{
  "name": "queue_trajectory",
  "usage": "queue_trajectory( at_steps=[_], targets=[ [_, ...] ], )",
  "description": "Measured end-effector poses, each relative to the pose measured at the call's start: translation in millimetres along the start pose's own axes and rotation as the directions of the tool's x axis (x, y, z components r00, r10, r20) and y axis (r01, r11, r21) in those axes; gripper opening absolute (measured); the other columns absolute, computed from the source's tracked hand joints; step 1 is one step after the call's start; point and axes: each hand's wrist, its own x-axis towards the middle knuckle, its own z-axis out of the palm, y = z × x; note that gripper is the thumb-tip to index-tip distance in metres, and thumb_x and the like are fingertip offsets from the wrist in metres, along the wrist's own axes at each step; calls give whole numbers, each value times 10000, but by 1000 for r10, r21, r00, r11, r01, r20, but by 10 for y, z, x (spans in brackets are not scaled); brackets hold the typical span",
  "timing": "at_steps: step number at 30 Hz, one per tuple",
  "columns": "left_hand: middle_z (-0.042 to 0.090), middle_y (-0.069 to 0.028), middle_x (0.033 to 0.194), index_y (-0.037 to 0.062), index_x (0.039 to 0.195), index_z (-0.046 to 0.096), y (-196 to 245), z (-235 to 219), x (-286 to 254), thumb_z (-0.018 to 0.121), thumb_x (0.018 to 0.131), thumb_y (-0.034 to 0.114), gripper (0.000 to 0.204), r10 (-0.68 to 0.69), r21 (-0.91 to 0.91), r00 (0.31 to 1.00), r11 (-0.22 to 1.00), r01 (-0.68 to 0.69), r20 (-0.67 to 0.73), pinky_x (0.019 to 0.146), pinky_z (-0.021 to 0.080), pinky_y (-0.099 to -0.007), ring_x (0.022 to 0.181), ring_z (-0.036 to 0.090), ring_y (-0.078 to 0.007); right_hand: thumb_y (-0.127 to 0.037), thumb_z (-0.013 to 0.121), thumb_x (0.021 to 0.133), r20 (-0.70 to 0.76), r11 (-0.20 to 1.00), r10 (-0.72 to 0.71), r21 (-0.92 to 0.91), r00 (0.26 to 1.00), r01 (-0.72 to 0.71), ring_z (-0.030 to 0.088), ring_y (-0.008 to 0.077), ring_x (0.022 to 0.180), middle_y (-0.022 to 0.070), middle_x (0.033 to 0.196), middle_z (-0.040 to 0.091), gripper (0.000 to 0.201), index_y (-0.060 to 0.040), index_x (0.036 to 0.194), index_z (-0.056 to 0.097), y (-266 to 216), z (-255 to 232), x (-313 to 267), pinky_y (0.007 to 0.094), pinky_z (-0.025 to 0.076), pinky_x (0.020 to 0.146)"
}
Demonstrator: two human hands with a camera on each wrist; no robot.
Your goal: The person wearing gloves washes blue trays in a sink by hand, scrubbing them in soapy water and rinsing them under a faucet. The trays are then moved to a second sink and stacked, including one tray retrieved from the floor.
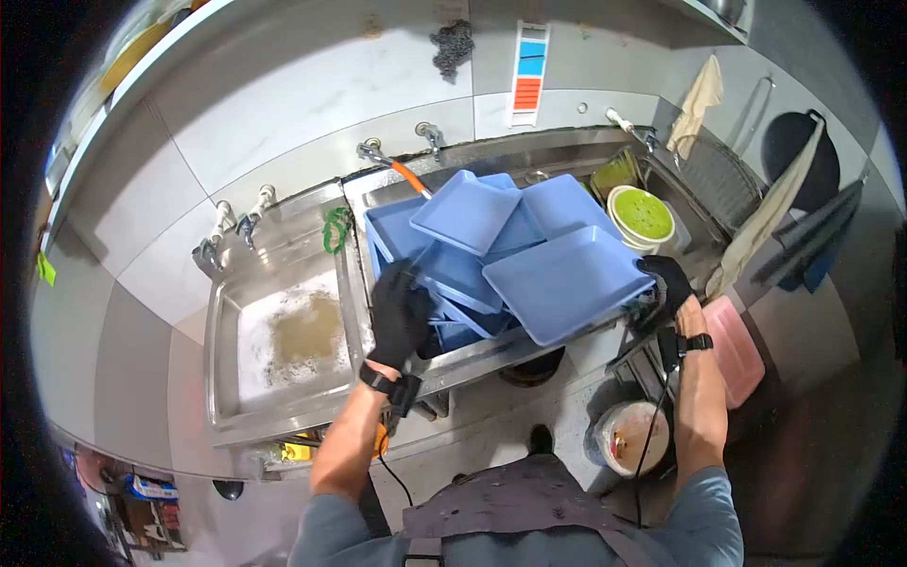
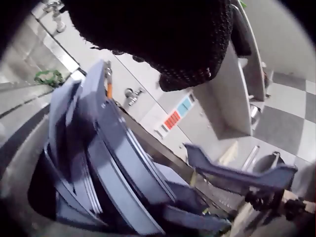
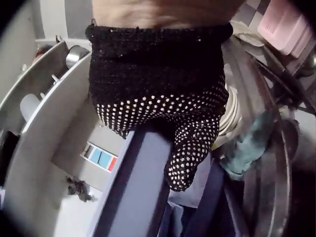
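One blue tray (image 1: 572, 283) is pinched by its right edge in the right hand (image 1: 667, 283) at the near right of the piled trays (image 1: 463, 217), best kept level and clear of them while the left hand (image 1: 401, 317), too blurred to tell its hold, could steady those.

A heap of trays (image 1: 463, 210) is lying in the right sink basin (image 1: 472, 363). One held tray (image 1: 567, 283) is extending over the heap's front right, its right edge sitting in the right hand (image 1: 667, 286). Water (image 1: 309, 333) is standing in the left basin (image 1: 283, 275). A tub (image 1: 650, 244) is standing right of the heap. A bucket (image 1: 642, 425) is standing on the floor (image 1: 482, 425), front right. A scourer (image 1: 453, 49) is hanging on the wall (image 1: 331, 76) behind.
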Motion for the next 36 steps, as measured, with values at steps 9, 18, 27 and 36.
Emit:
queue_trajectory(
  at_steps=[9, 18, 27, 36],
  targets=[
    [595, -207, 1248, 7, 1312, 498, -836, 385, 168, 724, 842, 337, 617, -549, 241, 831, 798, 552, -88, 905, 501, -415, 1070, 627, -335, -423, 621, 857, 572, 843, 537, -388, 621, -372, 634, 321, 955, 186, 1017, 680, 427, -27, 996, 696, 1295, 760, 1201, 399, 480, 839],
    [585, -225, 1261, 10, 1312, 507, -872, 659, 195, 705, 838, 355, 619, -633, 280, 769, 726, 628, -83, 952, 467, -427, 1152, 576, -370, -479, 556, 877, 821, 939, 77, -251, 565, 236, 575, 359, 1095, 178, 1134, 649, 470, -60, 1051, 675, 1564, 1354, 2332, 460, 437, 951],
    [591, -211, 1211, 7, 1247, 541, -832, 384, 48, 716, 822, 274, 532, -526, 350, 846, 779, 521, -87, 934, 475, -438, 1117, 574, -386, -513, 550, 840, 668, 897, -81, -275, 740, 345, 662, 391, 887, 241, 930, 677, 510, -38, 921, 715, 379, 2556, 4084, 455, 514, 807],
    [698, -165, 851, 40, 877, 712, -743, -100, -116, 639, 875, 239, 212, -543, 193, 840, 824, 533, -3, 683, 532, -393, 781, 680, -335, -400, 581, 847, 530, 942, 187, -335, 827, 1, 651, 348, 1016, 203, 1076, 674, 408, -60, 1028, 713, -162, 3237, 4705, 429, 506, 898]
  ],
)
